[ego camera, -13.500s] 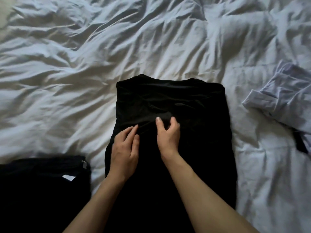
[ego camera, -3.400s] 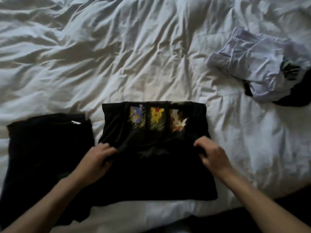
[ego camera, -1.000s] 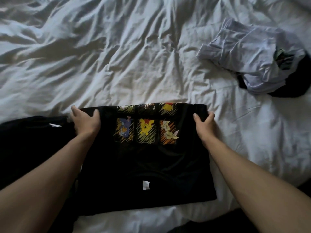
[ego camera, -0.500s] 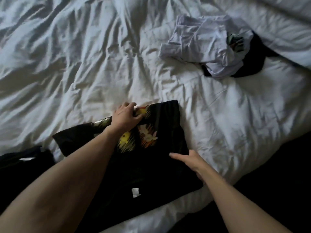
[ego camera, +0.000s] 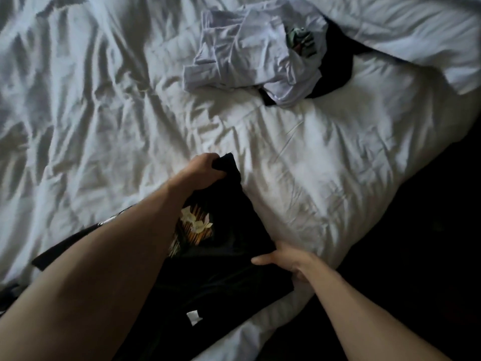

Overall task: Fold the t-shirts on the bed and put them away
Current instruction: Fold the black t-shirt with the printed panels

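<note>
Both hands, left (ego camera: 205,168) and right (ego camera: 289,261), grip the black t-shirt (ego camera: 226,246); a crumpled white t-shirt (ego camera: 250,56) (over dark cloth) lies well apart on the bed (ego camera: 91,113).

you have wide open sheet (ego camera: 104,105) to the left and ahead of the black t-shirt (ego camera: 223,230), rumpled but bare. up and to the right a heap of pale t-shirts (ego camera: 244,53) lies over a dark garment (ego camera: 335,71), well apart from your hands. a pillow (ego camera: 416,29) fills the far right corner. between heap and shirt the sheet is free. the bed edge (ego camera: 390,204) drops off on your right.
</note>
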